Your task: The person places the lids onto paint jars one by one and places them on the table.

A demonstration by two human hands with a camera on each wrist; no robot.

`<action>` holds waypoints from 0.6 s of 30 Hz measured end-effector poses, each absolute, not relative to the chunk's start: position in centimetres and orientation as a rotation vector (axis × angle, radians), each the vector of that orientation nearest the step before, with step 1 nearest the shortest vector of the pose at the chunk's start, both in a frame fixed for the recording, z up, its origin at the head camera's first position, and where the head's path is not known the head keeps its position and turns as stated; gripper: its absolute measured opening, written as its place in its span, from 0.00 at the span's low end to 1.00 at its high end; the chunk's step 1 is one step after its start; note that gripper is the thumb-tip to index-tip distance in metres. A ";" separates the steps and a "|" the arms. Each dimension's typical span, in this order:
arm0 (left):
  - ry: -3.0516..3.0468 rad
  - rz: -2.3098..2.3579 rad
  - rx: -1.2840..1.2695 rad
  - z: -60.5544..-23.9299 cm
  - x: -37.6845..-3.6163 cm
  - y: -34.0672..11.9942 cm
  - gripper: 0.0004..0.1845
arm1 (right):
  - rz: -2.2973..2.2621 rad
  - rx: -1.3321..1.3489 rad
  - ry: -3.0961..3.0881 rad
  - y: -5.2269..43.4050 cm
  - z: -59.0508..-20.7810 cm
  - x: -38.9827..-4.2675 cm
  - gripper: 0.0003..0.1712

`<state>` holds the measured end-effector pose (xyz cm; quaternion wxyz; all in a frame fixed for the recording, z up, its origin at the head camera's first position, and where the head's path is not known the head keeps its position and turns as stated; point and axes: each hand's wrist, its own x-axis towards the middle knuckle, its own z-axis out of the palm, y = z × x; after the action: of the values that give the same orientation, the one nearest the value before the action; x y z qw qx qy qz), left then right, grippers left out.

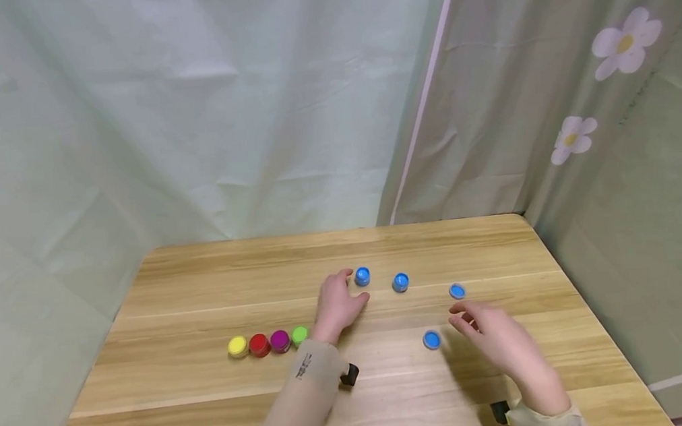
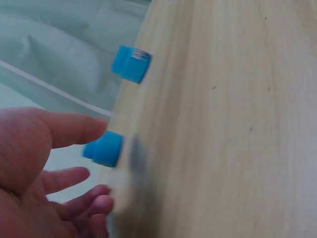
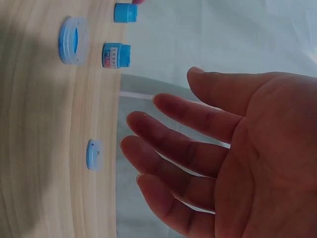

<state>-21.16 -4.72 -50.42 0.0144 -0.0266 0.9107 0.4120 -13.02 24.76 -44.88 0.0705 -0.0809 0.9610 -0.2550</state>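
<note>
Hands open: left [image 1: 338, 306] beside blue jar [image 1: 362, 276].

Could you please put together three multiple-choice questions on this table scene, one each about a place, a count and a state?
1. Where does the row of yellow, red, purple and green pots lie?
A. beside the left wrist
B. by the right hand
C. at the table's far edge

2. How many blue pieces are on the table?
A. two
B. four
C. six

3. What is the right hand doing?
A. gripping a lid
B. hovering open, holding nothing
C. pressing flat on the table

Answers:
1 A, the row ends at the left hand's wrist.
2 B, two blue pots and two blue lids.
3 B, its fingers are spread and empty in the right wrist view.
</note>
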 end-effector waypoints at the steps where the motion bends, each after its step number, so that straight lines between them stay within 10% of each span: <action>1: 2.829 1.299 -0.121 -50.7 -21.3 -4.6 0.36 | -0.765 -0.242 2.888 24.7 -44.9 -13.0 0.21; 18: 2.956 1.168 -0.280 -51.8 -22.9 -2.9 0.32 | -0.770 -0.262 2.899 24.2 -45.8 -12.9 0.19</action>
<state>-22.85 -2.85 -51.83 -0.0245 -0.0879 0.9261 0.3661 -12.89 24.23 -45.77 0.0653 -0.0869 0.9608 -0.2551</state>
